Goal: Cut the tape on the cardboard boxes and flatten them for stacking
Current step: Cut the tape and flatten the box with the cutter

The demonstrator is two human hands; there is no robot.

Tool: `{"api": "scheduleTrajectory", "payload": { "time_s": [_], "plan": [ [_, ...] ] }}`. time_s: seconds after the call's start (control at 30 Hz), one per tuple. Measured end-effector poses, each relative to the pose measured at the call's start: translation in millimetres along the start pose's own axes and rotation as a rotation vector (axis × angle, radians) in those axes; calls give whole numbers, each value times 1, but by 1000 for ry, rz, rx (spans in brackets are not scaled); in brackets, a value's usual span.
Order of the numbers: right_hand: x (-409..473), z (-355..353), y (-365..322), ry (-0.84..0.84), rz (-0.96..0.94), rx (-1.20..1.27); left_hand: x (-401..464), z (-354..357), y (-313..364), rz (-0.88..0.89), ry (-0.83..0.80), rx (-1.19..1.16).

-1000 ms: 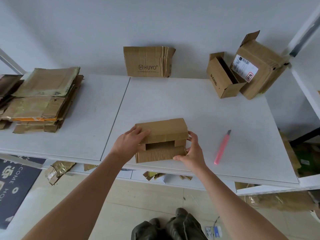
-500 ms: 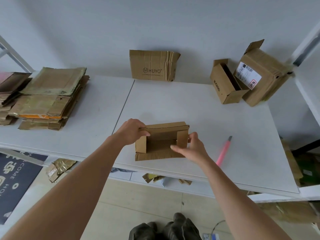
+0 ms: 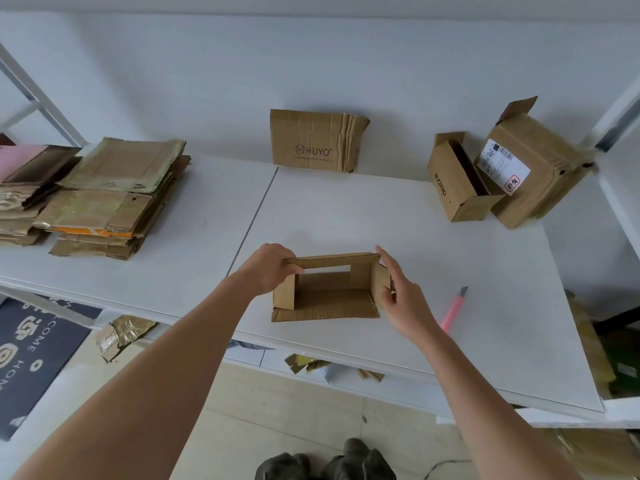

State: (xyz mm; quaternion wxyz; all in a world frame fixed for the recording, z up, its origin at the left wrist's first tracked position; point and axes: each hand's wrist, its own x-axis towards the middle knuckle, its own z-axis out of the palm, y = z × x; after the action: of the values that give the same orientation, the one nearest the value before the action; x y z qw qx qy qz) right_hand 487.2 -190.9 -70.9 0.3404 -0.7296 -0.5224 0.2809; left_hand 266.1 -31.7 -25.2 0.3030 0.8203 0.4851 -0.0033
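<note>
In the lower centre of the frame the small box (image 3: 329, 289) lies with its long axis left-right between the hands, the left hand (image 3: 268, 271) gripping its upper left edge, the right hand (image 3: 398, 296) open against its right flap.

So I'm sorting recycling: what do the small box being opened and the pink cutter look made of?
The small box looks like plain brown corrugated cardboard, matte and unprinted; its raw edges show thickness. The left hand grips its top flap and the right hand steadies its side. The pink cutter looks like smooth plastic with a grey, probably metal, tip.
</note>
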Motion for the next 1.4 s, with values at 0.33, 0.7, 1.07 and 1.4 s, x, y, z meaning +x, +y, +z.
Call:
{"api": "scheduleTrajectory", "payload": {
  "time_s": [0.33,0.7,1.07,1.4],
  "plan": [
    [8,-7,8,-72,-30,32,-8,29,4,-102,205,90],
    [-4,-4,6,-224,-29,62,-63,0,-54,-215,-219,-811],
    [-4,19,-16,-89,172,60,-46,20,-44,-591,9,-859],
    [7,0,-33,15,256,633,-42,-3,-23,-184,150,-1163]
  ]
}}
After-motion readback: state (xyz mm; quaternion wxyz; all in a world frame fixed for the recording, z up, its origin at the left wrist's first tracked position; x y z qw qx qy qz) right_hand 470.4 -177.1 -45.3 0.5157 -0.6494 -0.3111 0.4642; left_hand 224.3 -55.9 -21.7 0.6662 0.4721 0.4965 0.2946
